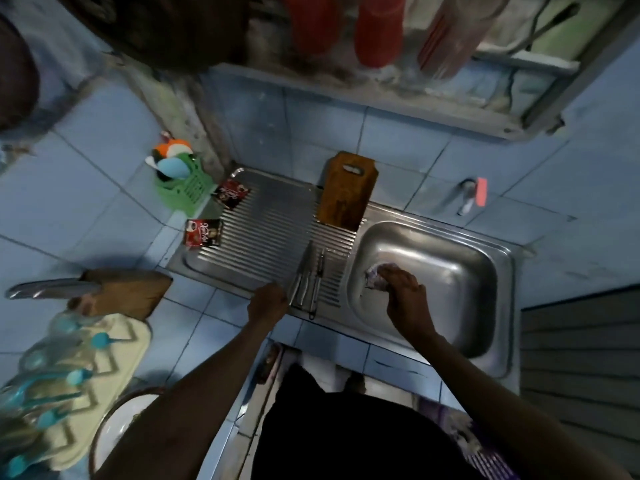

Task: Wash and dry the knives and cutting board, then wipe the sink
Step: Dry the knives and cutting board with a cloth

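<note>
Inside sink basin (pixel 450 271): right hand (pixel 403 289) is gripping crumpled cloth (pixel 375 273) against the steel. Left hand (pixel 268 301), fingers curled, is resting on drainboard (pixel 263 230) edge beside knives (pixel 306 275).

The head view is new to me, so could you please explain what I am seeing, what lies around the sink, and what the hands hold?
There is no machine here: a person wears a camera on the head, looking down at their own arms. The right hand grips a crumpled cloth against the inside of the steel sink, so it appears to be wiping. The left hand rests at the near edge of the ridged drainboard, fingers curled; whether it holds anything is unclear. Beside it lie the knives. A wooden cutting board stands leaning on the tiled wall. Two red sachets lie at the drainboard's left edge.
</note>
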